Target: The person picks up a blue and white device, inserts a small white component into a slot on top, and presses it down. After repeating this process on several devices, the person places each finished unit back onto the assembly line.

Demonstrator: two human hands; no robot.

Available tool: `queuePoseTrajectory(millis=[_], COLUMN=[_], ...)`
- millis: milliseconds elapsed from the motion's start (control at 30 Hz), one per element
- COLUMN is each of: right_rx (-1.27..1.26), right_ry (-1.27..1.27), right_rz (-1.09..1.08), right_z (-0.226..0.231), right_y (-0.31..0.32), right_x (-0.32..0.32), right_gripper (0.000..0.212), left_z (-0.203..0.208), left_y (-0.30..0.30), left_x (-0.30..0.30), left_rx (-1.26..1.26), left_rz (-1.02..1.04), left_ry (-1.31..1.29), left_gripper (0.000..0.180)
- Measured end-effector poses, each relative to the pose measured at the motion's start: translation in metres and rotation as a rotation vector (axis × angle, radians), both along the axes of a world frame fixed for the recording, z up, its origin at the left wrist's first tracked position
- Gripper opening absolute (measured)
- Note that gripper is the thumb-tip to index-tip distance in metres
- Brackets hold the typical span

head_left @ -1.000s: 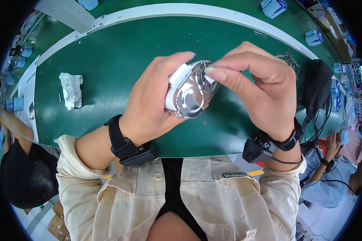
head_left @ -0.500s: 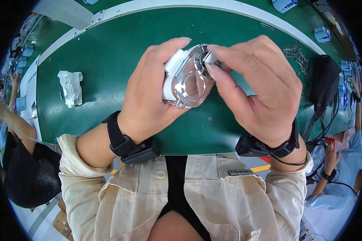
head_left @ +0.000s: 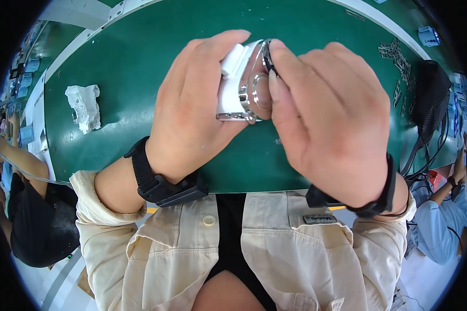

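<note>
Nearest the camera, a small grey rectangular label (head_left: 318,219) sits on the beige shirt's chest. Above it, the left hand (head_left: 192,111) and the right hand (head_left: 327,119) meet over the green surface (head_left: 119,78), both sets of fingers clasped around a small white-and-chrome part (head_left: 242,83) held between them. Left of the hands lies a crumpled white wad (head_left: 84,106). Farther right, small metal pieces (head_left: 397,54) are scattered beside a black device (head_left: 429,96); a pale blue-white box (head_left: 429,35) rests beyond.
</note>
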State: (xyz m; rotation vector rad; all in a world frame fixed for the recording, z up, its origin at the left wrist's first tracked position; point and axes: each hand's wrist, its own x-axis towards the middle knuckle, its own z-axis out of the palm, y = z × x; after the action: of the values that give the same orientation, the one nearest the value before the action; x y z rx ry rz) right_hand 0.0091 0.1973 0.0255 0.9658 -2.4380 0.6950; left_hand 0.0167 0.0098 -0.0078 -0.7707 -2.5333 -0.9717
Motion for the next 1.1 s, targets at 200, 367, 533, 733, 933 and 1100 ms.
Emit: queuePoseTrajectory(millis=[200, 367, 533, 733, 933, 1100], right_rx=[-0.086, -0.523, -0.466, -0.685, -0.884, -0.957], right_ry=[-0.215, -0.778, -0.887, -1.047, -1.144, -1.155], right_rz=[0.06, 0.311, 0.419, 0.365, 0.373, 0.345], right_z=[0.003, 0.009, 0.013, 0.001, -0.023, -0.023], right_y=[0.012, 0.037, 0.037, 0.028, 0.026, 0.015], right_x=[-0.01, -0.036, -0.037, -0.03, -0.029, -0.027], right_gripper=[0.023, 0.022, 0.018, 0.009, 0.009, 0.019], left_z=[-0.001, -0.007, -0.007, -0.006, -0.006, -0.008], left_y=[-0.002, 0.0, -0.001, 0.0, 0.003, 0.002], left_x=[0.001, 0.002, 0.003, 0.007, 0.008, 0.004], left_rx=[0.106, 0.43, 0.463, 0.371, 0.335, 0.277], left_rz=[0.002, -0.255, -0.332, -0.225, -0.151, -0.126], left_ry=[-0.171, -0.373, -0.434, -0.409, -0.405, -0.316], left_gripper=[0.073, 0.08, 0.083, 0.081, 0.079, 0.078])
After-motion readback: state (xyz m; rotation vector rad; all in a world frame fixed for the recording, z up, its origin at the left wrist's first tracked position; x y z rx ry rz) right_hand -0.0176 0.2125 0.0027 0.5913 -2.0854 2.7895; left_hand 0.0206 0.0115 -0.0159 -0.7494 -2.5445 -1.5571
